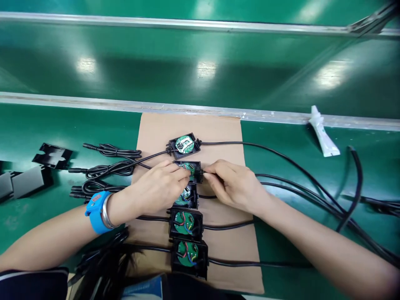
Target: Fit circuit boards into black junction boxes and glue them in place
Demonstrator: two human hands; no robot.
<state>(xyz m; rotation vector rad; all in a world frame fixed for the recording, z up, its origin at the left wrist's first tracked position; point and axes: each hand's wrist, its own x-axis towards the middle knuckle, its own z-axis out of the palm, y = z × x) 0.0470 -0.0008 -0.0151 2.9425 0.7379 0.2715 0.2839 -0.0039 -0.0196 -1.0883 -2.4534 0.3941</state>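
Several open black housings with round green circuit boards lie in a column on a cardboard sheet (225, 137), each with black cables running out both sides. My left hand (159, 187), with a blue wristband, has its fingers pinched on the left side of the second housing (193, 171). My right hand (233, 183) pinches the cable at that housing's right side. The top housing (183, 145) lies untouched just beyond. A third housing (187, 196) is partly hidden under my left hand. Two more housings (185, 222) (189, 255) sit nearer me.
Coiled black cable ends (106, 168) lie left of the cardboard, and long cables (312, 191) sweep off to the right. Black plastic covers (51, 155) rest at far left. A white tube (323, 133) lies by the metal rail (93, 103) of the green conveyor.
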